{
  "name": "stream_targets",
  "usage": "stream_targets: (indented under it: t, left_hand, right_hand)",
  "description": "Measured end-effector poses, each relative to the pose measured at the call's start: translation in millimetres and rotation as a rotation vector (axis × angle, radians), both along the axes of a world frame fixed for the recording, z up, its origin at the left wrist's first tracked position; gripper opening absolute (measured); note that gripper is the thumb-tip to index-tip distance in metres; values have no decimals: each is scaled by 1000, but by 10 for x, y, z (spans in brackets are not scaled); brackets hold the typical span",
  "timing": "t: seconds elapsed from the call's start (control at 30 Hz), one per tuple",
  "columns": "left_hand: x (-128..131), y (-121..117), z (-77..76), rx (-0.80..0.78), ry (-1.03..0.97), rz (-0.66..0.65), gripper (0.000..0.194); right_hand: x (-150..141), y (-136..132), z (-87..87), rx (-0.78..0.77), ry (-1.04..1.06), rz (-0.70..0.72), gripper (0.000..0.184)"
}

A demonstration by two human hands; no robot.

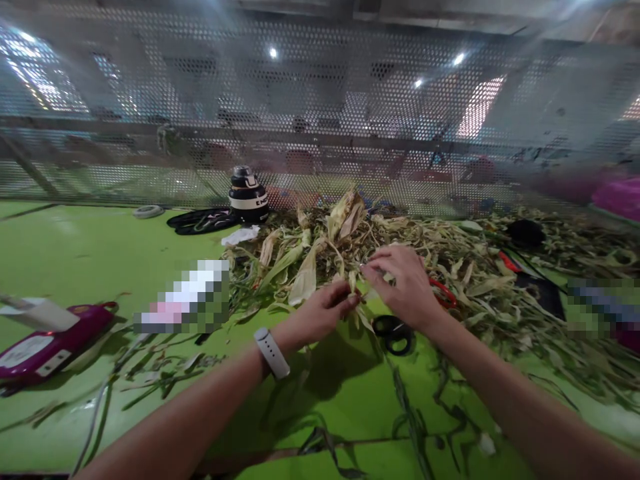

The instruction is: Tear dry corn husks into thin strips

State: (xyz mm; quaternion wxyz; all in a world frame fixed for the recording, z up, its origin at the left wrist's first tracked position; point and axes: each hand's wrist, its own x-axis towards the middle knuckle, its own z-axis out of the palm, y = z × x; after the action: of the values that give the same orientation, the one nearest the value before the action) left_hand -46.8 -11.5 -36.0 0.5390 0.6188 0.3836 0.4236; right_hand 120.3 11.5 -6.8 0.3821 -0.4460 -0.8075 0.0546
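Observation:
My left hand (327, 308), with a pale watch strap (271, 353) on its wrist, is closed, thumb and fingers pinching a pale dried leaf strip (353, 283) that looks like corn husk. Just to the right, my right hand (403, 283) is bent with thumb and fingertips drawn together beside the strip's upper part. What lies between its fingertips is too small to make out. Under the right wrist lie scissors with black handles (395, 335). Behind both hands spreads a heap of dried husks (305, 273), with a red looped handle (444, 293) partly hidden by the right hand.
A black-and-white bottle (249, 197) stands at the back beside a black pouch (203, 221). On the left, a purple power strip (55, 347) carries a white plug (40, 313). A perforated metal screen (300, 100) rises behind the green table (100, 247). Plant scraps (413, 420) lie in front.

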Motion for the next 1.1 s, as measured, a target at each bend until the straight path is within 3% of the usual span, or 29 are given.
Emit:
stream_targets:
  t: [0.1,0.17,0.23,0.33,0.53,0.63,0.8,0.97,1.1]
  left_hand:
    - [40,-35,18,40,31,-147,23]
    - [46,-39,5,-4,43,-167,28]
    - [35,-33,-15,-72,71,-170,33]
    - [5,-29,-24,-116,96,-184,36]
    - [-12,-47,-3,-103,156,-270,40]
    - [4,-29,-36,-120,143,-228,39]
    - [18,5,-98,-167,-4,-20,33]
    - [42,-20,-111,-177,-78,-36,27]
    - [55,-42,-81,-194,-107,-23,23]
  right_hand:
    - [-23,55,-65,-412,195,200,23]
    - [-62,56,-117,-677,389,278,23]
    - [-102,34,-156,-790,556,280,23]
    - [-151,-9,-192,-741,656,261,19]
    - [-206,-46,-238,-538,611,160,14]
    - [-182,-25,-201,-564,568,150,21]
    - [-80,30,-95,-616,418,57,42]
    - [-91,32,-145,-834,363,205,43]
    - [-128,52,-236,-697,415,206,39]
